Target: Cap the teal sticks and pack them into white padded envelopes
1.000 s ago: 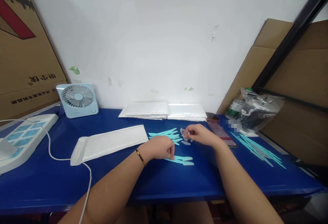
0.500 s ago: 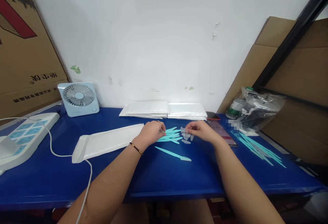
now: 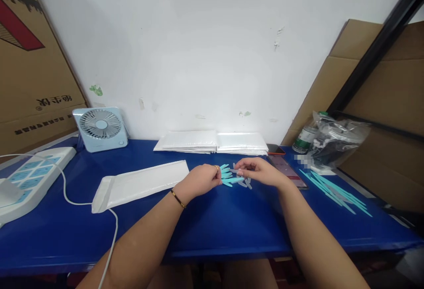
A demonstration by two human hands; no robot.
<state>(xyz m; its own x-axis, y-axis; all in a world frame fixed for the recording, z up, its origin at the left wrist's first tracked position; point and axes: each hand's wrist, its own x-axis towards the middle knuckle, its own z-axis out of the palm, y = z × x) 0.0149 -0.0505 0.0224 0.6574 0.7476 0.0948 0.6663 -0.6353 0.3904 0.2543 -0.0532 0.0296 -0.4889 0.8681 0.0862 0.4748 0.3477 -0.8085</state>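
A turquoise eyebrow razor [image 3: 236, 180] is pinched in my left hand [image 3: 200, 179], which is closed near the middle of the table. Its exposed end points right, toward my right hand [image 3: 258, 170]. My right hand's thumb and fingertips are closed close to that end, seemingly on a small clear plastic cap largely hidden by the fingers. Behind and under my left fingers lies a fan of several more turquoise razors [image 3: 225, 169]. Clear caps [image 3: 247, 184] lie loose on the table below my right fingers.
A white padded envelope [image 3: 145, 184] lies left of my hands, beside a white cable. Stacked envelopes [image 3: 185, 140] rest against the wall. To the right are a phone [image 3: 288, 172], more turquoise sticks [image 3: 334, 192] and a plastic bag [image 3: 341, 141]. A fan [image 3: 102, 129] and power strip [image 3: 36, 170] stand left.
The single razor that lay in front of the pile has left the table and is in my left hand. My hands have come closer together, the left shifting right and slightly nearer me.
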